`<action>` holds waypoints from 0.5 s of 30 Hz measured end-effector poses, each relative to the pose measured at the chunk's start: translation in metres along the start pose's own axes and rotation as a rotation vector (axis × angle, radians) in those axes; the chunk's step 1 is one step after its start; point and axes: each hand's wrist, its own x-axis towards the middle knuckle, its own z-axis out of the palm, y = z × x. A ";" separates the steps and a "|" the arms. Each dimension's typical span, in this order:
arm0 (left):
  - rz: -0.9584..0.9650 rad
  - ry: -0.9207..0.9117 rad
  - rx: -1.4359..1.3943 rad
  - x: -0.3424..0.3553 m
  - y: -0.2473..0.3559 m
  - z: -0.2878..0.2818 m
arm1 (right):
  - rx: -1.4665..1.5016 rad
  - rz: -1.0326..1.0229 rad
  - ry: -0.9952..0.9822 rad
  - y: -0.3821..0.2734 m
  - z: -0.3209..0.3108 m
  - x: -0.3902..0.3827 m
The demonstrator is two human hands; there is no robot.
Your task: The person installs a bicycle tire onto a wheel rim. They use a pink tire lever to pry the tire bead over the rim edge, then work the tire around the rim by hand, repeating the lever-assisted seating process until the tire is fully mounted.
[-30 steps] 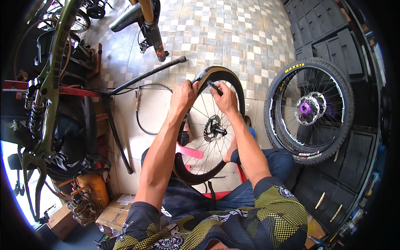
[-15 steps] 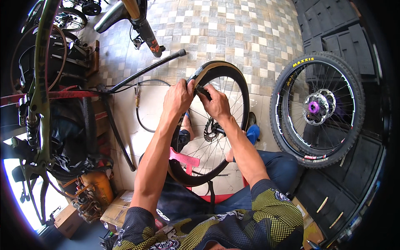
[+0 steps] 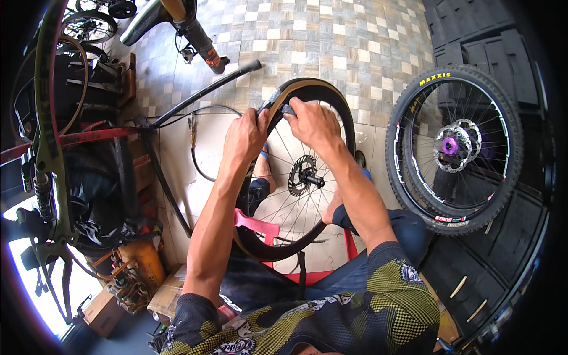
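Note:
A bicycle wheel (image 3: 275, 251) with a deep black rim stands tilted in front of me, above my legs. Its tan-sided tyre (image 3: 294, 87) runs along the far edge; the disc rotor (image 3: 297, 178) and hub (image 3: 312, 179) show at the centre. My left hand (image 3: 244, 137) is closed round the tyre and rim at the upper left, thumb pressed on the near side. Just right of it, my right hand (image 3: 316, 125) pinches a small dark tyre lever (image 3: 287, 110) against the inner edge of the tyre. Its tip is hidden at the rim.
Two knobby-tyred wheels (image 3: 448, 220) with purple hubs lean together at right by black cases (image 3: 482, 65). A black stand leg (image 3: 204, 96) and a hose with a brass fitting (image 3: 192, 137) lie left. A bike frame (image 3: 48, 136) hangs far left. A pink-red stool (image 3: 260, 225) is below the wheel.
Both hands have moved slightly away from me, the right one turning its knuckles upward. The wheel has tilted a little, and the hub now shows clear of my right forearm.

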 end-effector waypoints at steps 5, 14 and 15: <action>-0.004 -0.001 -0.003 0.002 0.002 -0.003 | 0.197 0.038 0.012 0.003 0.012 0.001; -0.019 -0.011 0.005 0.003 0.004 -0.001 | 0.631 -0.018 0.286 0.008 0.069 -0.010; -0.019 -0.011 0.008 0.003 0.006 -0.002 | 0.626 -0.021 0.286 0.010 0.070 -0.010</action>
